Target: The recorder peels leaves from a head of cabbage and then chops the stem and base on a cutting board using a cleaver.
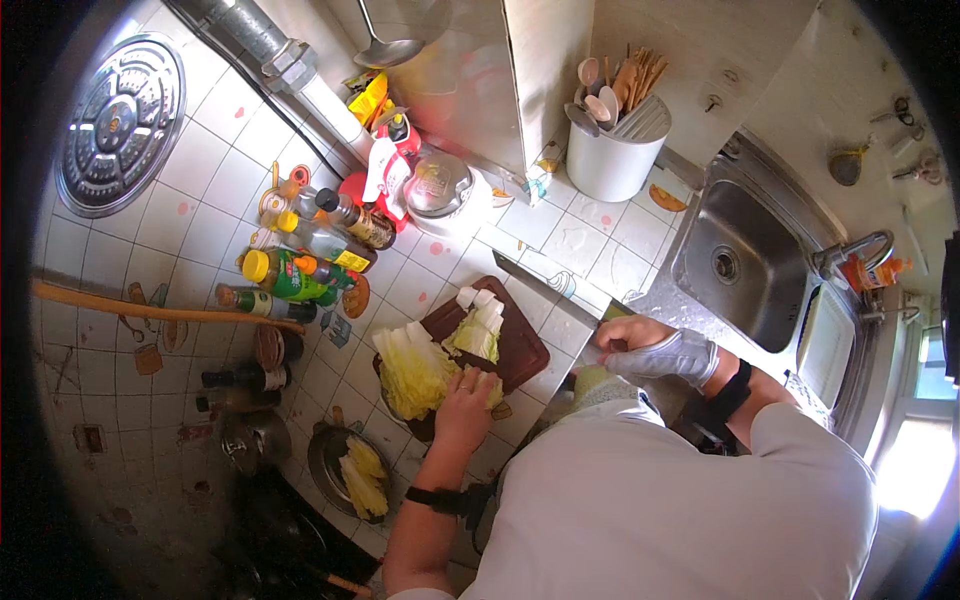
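Observation:
My left hand (466,405) rests, fingers spread, on leaves of napa cabbage (414,367). The leaves lie across the near left part of a brown cutting board (525,341). A smaller cut piece of cabbage (480,326), white stem end up, sits further back on the board. My right hand (641,341), with a grey-white covering over its wrist side, is curled at the counter's edge beside the board. From that fist a long kitchen knife (547,291) appears to extend towards the back left; its handle is hidden.
A metal bowl (324,469) with cabbage leaves stands left of my arm. Sauce bottles (289,274) and a lidded white container (442,195) line the tiled back. A utensil holder (619,161) stands near the steel sink (750,262) at right. A dark stove (277,540) is lower left.

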`<action>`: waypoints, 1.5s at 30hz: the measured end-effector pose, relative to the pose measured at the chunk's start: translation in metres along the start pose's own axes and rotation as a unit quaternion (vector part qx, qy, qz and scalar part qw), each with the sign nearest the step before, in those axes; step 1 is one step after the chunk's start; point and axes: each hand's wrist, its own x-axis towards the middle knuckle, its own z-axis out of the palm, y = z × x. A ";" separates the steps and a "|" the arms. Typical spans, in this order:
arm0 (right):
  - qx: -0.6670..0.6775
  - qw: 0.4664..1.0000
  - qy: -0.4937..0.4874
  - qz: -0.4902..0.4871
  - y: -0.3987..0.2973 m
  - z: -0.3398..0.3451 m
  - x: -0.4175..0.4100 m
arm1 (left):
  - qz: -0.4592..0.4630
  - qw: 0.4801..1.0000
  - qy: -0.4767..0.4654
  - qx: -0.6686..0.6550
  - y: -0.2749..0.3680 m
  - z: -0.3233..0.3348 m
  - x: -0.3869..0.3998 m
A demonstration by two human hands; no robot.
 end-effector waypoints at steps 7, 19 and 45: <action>0.025 0.999 0.010 0.018 0.012 -0.015 -0.006 | -0.093 0.986 0.063 -0.123 0.006 -0.024 0.005; -0.031 1.000 -0.004 0.000 0.032 -0.038 0.001 | -0.066 0.979 0.192 -0.019 0.008 -0.015 0.070; 0.323 0.912 -0.070 0.241 0.059 -0.011 0.026 | -0.118 0.971 0.205 -0.029 -0.014 0.013 0.136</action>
